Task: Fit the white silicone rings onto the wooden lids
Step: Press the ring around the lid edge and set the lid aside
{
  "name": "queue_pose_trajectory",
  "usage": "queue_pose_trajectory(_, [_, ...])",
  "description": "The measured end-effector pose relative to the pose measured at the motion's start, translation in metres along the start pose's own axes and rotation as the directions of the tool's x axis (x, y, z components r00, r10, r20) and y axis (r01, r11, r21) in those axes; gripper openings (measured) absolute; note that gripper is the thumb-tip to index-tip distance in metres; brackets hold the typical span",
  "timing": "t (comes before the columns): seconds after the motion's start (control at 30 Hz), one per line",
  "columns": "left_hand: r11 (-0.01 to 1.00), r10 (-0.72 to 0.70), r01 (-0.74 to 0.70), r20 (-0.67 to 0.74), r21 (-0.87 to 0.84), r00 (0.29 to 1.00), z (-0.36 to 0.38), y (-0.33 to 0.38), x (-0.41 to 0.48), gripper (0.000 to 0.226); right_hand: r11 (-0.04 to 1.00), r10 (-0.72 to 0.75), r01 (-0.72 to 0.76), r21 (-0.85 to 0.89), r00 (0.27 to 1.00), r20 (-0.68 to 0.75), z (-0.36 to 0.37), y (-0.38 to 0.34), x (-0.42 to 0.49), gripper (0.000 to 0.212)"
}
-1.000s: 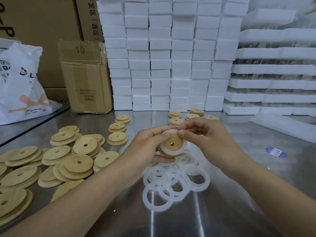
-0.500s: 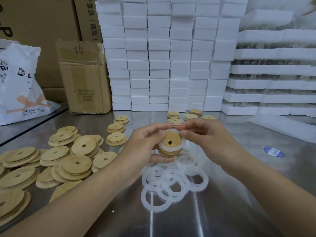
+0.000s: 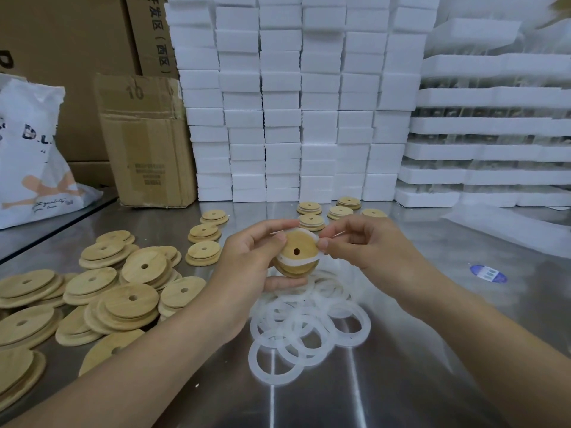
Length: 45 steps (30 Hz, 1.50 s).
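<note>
- Table point(image 3: 401, 381): one steel top, with everything below lying on it or held over it.
- Rings point(image 3: 304, 335): one loose heap at mid-table, just under the hands. There are roughly ten, but they overlap too much for an exact count.
- Loose lids point(image 3: 129, 301): one spread heap left of the rings, wide discs with a single hole each. There are well over a dozen, and some are cut off by the left edge.
- Left hand point(image 3: 247, 264): clamped on one lid point(image 3: 298, 247), with the thumb on its face at the left edge and the fingers curled beneath. The lid is held in the air above the far end of the ring heap.
- Ring point(image 3: 287, 261): one, half-fitted on that lid. It hugs the upper rim while its band crosses the lower face.
- Right hand point(image 3: 367, 242): thumb and forefinger pinch the ring at the lid's right edge, and the other fingers are curled in.
- Label point(image 3: 488, 273): one blue-and-white sticker lying flat, well apart to the right.
- Small stacks: eight in all — three point(image 3: 204, 253) behind the loose lids and five point(image 3: 310, 220) just beyond the hands.
- Box point(image 3: 145, 140): one worn carton marked 10, at the far left of the table.
- Bag point(image 3: 27, 149): one white printed bag, left of the box.
- Foam blocks point(image 3: 279, 118): a wall about six columns wide along the back.
- Foam trays point(image 3: 494, 125): one layered stack to the right of the blocks — I cannot count the layers surely.
</note>
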<state>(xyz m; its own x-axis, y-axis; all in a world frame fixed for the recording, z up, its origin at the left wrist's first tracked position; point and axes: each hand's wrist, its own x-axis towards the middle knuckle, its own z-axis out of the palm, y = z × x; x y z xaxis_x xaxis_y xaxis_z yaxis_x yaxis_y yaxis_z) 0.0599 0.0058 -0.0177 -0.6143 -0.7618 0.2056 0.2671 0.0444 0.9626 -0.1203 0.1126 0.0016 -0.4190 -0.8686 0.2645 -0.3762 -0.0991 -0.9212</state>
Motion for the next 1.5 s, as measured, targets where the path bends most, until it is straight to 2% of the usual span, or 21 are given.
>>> queue_pose_trajectory(0.13, [1.000,0.021,-0.021,-0.013,0.005,1.000,-0.001,0.001,-0.001,0.022,1.000,0.029,-0.029,-0.003,0.999,0.034,0.002,0.000,-0.002,0.015])
queue_pose_trajectory(0.23, [0.998,0.054,-0.053,-0.039,0.033,0.998,0.000,-0.001,-0.001,0.025,0.999,0.035,-0.037,0.023,0.997,0.064,0.005,-0.001,-0.004,0.022])
queue_pose_trajectory(0.37, [0.998,0.031,-0.035,-0.087,-0.045,0.996,0.000,0.000,-0.001,0.025,0.997,0.050,-0.055,0.045,0.993,0.107,0.005,-0.003,-0.005,0.030])
queue_pose_trajectory(0.53, [0.995,0.007,-0.020,-0.125,-0.101,0.992,-0.001,-0.003,-0.001,0.024,0.999,0.036,-0.037,0.009,0.992,0.125,0.007,-0.007,-0.008,0.030])
queue_pose_trajectory(0.63, [0.994,-0.012,0.002,-0.084,-0.113,0.996,-0.001,-0.004,-0.001,0.025,0.999,0.044,-0.046,0.014,0.992,0.121,0.009,-0.005,-0.009,0.031])
queue_pose_trajectory(0.73, [0.999,0.008,-0.009,-0.018,-0.050,1.000,-0.002,-0.003,0.000,0.028,0.999,0.048,-0.049,0.004,0.992,0.117,0.009,-0.004,-0.010,0.030])
queue_pose_trajectory(0.93, [0.999,0.042,-0.043,0.044,0.024,0.998,-0.001,0.001,-0.001,0.029,0.996,0.088,-0.088,-0.010,0.981,0.172,0.012,-0.008,-0.011,0.011])
queue_pose_trajectory(1.07, [0.993,0.091,-0.089,-0.012,0.078,0.996,0.006,0.000,-0.004,0.032,0.996,0.073,-0.076,0.046,0.995,0.062,0.018,-0.008,-0.011,0.008])
queue_pose_trajectory(1.2, [0.998,0.039,-0.032,-0.107,0.060,0.994,0.008,-0.003,-0.007,0.037,0.990,0.099,-0.096,0.099,0.995,-0.032,0.020,-0.008,-0.011,0.019])
queue_pose_trajectory(1.37, [0.999,-0.036,0.034,-0.182,-0.015,0.983,0.009,-0.007,-0.009,0.032,0.982,0.102,-0.086,0.167,0.991,-0.088,0.028,-0.008,-0.014,0.026])
queue_pose_trajectory(1.5, [0.998,-0.055,0.053,-0.155,-0.021,0.986,0.008,-0.009,-0.009,0.019,0.974,0.066,-0.035,0.223,0.989,-0.132,0.033,-0.006,-0.016,0.026])
